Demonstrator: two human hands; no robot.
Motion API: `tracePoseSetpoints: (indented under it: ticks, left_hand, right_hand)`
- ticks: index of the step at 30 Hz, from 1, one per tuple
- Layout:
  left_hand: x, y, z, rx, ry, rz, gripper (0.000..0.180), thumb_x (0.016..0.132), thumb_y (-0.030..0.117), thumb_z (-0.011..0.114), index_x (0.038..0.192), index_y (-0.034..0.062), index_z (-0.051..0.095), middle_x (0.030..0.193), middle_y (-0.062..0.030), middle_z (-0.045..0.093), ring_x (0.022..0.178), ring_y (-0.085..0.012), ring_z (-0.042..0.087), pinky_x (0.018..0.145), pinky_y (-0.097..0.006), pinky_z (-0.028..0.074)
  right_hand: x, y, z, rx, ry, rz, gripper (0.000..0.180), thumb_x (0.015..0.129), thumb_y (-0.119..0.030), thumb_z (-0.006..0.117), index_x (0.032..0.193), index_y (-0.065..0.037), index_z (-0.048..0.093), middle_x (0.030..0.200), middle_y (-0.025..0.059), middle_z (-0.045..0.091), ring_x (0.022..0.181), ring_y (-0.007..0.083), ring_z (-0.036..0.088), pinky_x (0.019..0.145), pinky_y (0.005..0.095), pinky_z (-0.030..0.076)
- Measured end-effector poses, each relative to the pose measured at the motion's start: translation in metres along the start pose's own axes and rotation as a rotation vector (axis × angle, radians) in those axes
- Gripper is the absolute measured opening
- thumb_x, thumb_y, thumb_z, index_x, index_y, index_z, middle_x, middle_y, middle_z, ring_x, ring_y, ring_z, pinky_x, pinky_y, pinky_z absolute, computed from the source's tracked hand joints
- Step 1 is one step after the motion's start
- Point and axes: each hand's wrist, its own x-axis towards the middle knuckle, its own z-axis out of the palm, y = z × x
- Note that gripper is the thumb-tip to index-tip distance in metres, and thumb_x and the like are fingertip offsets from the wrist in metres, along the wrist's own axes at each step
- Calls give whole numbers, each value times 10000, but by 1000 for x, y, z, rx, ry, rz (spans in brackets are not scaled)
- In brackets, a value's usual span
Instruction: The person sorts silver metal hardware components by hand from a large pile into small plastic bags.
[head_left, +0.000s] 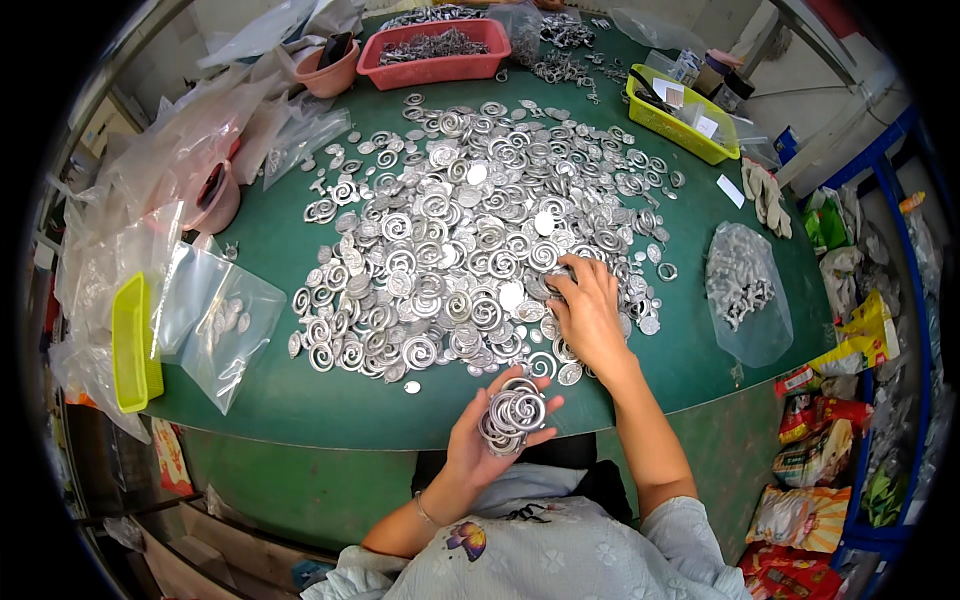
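A wide heap of silver metal pieces (430, 230), many of them flat spirals mixed with small oval and round discs, covers the middle of the green table. Just off the table's near edge, my left hand (478, 440) is turned palm up and cradles a stack of silver spiral pendants (515, 412). My right hand (590, 305) reaches into the heap's right side, fingers bent down onto the pieces. Whatever lies under its fingertips is hidden.
Clear plastic bags (130, 200) pile along the left. A red tray (430, 72) of metal parts stands at the back, a yellow-green basket (650, 115) at back right. A bag of silver parts (745, 310) and gloves (766, 200) lie to the right.
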Motion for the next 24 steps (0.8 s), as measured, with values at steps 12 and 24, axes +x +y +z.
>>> tracePoseSetpoints:
  ticks: [12, 24]
  left_hand:
    - [-1, 0, -9, -86, 47, -33, 453, 968, 395, 314, 1321, 116, 365, 1247, -180, 482, 1117, -331, 516, 863, -461, 494]
    - [-1, 2, 2, -63, 160, 96, 484, 961, 420, 321, 1352, 135, 318, 1312, -144, 437, 1181, -322, 464, 955, -497, 416]
  right_hand:
    - [-2, 6, 3, -63, 22, -74, 128, 702, -15, 625, 819, -35, 577, 988, 60, 536, 983, 263, 467, 864, 430, 312]
    - [-21, -38, -29, 970, -407, 388, 122, 810, -86, 626, 902, -9, 641, 758, 71, 606, 719, 159, 557, 659, 286, 422]
